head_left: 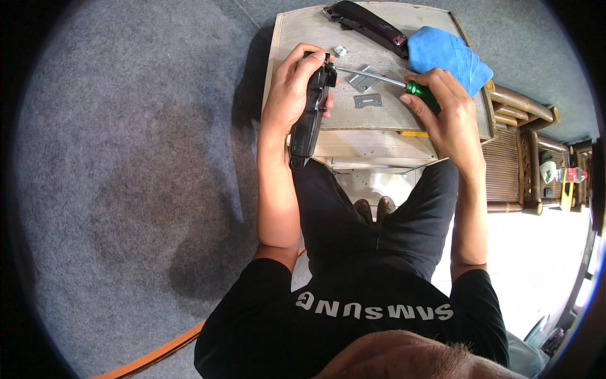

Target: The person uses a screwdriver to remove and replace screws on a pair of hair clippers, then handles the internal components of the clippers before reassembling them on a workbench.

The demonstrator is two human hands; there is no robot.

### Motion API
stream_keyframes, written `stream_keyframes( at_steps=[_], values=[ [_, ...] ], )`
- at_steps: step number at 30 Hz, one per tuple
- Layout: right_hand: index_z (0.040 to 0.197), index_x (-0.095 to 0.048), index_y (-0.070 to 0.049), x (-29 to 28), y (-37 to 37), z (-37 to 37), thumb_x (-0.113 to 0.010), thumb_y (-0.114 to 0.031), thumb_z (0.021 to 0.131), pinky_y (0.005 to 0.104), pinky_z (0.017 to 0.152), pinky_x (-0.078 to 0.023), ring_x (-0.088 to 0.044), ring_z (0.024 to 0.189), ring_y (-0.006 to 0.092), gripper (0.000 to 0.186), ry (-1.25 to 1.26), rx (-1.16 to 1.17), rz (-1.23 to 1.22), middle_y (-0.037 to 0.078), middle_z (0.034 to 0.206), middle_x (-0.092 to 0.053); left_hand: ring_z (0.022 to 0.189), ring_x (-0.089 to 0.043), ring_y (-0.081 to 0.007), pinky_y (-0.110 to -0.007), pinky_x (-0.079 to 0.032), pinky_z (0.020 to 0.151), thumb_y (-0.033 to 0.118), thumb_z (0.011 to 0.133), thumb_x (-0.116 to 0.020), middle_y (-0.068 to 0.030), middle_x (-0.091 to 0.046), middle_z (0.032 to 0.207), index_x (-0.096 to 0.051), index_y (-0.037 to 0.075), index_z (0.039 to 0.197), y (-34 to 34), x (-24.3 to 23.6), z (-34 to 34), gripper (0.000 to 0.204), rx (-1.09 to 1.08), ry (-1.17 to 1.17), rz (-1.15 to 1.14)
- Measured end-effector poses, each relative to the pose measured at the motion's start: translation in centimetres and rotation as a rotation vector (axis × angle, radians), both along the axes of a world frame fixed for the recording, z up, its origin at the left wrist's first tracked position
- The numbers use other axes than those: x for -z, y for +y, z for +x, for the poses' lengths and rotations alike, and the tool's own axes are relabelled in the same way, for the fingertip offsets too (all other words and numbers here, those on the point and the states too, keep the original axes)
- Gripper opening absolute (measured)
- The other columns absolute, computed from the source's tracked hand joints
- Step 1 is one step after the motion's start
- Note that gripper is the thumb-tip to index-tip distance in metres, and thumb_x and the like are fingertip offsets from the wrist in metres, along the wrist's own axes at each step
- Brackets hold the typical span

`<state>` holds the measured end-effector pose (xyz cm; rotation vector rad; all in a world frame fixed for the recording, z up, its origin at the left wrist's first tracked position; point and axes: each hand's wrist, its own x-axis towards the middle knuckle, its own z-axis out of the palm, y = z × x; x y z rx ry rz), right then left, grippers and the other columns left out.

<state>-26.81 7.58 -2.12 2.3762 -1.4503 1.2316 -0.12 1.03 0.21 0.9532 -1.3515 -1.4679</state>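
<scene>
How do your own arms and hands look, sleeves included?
The left hand and right hand wear no gloves; no watch or bracelet shows. The forearms are bare up to the short black sleeves of a T-shirt with whitish lettering.

And there's the blue cloth [445,57], lying in folds at the right edge of the pale wooden table [303,25]! Over to the right — a brown bamboo bench [502,169], and farther out a bottle [574,175] with a red band, near a yellow strip [567,197]. Grey carpet [145,126] fills the left — and an orange strip [158,348] slants across the lower left.
</scene>
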Motion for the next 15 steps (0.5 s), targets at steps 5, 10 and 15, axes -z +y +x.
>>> stream_keyframes(
  at_steps=[5,10,15],
  values=[
    [0.111,-0.072,-0.005,0.22,0.16,0.13,-0.079,-0.027,0.093,0.0435,0.071,-0.052,-0.068,0.084,0.0318,0.029,-0.044,0.062,0.062,0.011,0.088,-0.066,0.052,-0.063,-0.0122,-0.028,-0.051,0.043,0.031,0.107,-0.058,-0.0098,-0.069,0.080,-0.064,0.006,0.109,0.11,-0.08,-0.14,0.026,-0.005,-0.031,-0.014],
    [0.104,-0.068,-0.005,-0.56,0.31,0.44,-0.081,-0.024,0.090,0.0400,0.072,-0.054,-0.071,0.088,0.0308,0.027,-0.058,0.034,0.039,0.009,0.091,-0.068,0.052,-0.063,-0.0123,-0.028,-0.051,0.043,0.031,0.107,-0.057,-0.0098,-0.069,0.081,-0.064,0.006,0.110,-0.04,0.09,-0.01,0.026,-0.002,-0.014,-0.012],
    [0.106,-0.069,-0.006,-0.03,0.35,0.26,-0.081,-0.026,0.090,0.0404,0.073,-0.055,-0.072,0.087,0.0305,0.028,-0.097,0.004,0.034,0.009,0.095,-0.068,0.052,-0.063,-0.0123,-0.028,-0.051,0.043,0.032,0.107,-0.057,-0.0093,-0.069,0.081,-0.063,0.006,0.109,-0.03,0.07,-0.07,0.027,-0.002,-0.006,-0.011]
  ],
)
